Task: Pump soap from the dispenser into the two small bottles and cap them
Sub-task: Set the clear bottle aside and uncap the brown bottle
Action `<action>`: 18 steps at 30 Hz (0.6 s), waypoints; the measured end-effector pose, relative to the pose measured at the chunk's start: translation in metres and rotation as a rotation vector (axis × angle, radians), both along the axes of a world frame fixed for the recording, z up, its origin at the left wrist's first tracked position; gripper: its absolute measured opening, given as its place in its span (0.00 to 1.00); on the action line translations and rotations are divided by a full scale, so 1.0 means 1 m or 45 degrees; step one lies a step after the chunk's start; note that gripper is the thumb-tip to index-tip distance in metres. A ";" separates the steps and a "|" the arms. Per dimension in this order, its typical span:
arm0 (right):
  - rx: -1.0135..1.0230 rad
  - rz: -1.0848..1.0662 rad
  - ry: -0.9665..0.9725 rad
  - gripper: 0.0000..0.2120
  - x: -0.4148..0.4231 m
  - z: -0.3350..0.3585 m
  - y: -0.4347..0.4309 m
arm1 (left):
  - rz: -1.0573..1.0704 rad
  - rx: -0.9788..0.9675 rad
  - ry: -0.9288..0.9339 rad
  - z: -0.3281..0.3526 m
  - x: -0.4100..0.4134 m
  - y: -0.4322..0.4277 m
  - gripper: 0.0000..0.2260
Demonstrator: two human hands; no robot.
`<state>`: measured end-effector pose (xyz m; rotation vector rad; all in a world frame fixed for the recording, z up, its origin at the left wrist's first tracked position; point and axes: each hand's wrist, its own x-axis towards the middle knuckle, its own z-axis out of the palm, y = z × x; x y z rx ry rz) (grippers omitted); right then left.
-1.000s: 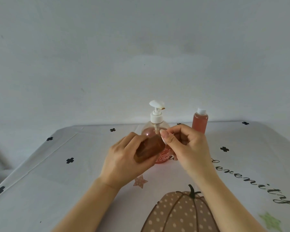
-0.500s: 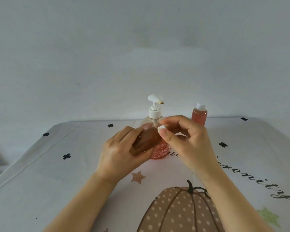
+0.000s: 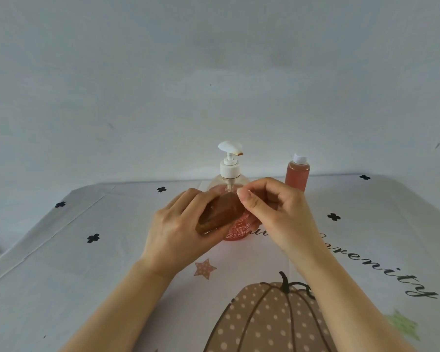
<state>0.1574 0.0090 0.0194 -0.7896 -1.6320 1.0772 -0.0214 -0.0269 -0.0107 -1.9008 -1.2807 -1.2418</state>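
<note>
— Small bottle (image 3: 220,215) tilted above the tabletop (image 3: 87,275), right in front of the dispenser (image 3: 229,168); left hand (image 3: 181,229) wraps its body.
— Right hand (image 3: 277,212) pinches its top end, fingers curled. Capped bottle (image 3: 297,174) stands behind.

small bottle (image 3: 221,214) mouth hidden, dispenser (image 3: 229,171) lower body mostly covered
</note>
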 end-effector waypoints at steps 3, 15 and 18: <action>0.005 0.034 0.010 0.05 0.002 0.001 0.001 | 0.009 0.012 -0.004 0.001 -0.002 0.000 0.17; 0.031 -0.010 -0.060 0.12 0.003 0.001 -0.001 | 0.000 0.014 0.009 0.001 -0.002 0.001 0.17; 0.067 -0.006 -0.078 0.08 0.004 0.000 0.001 | 0.002 0.026 0.018 0.001 -0.002 0.000 0.17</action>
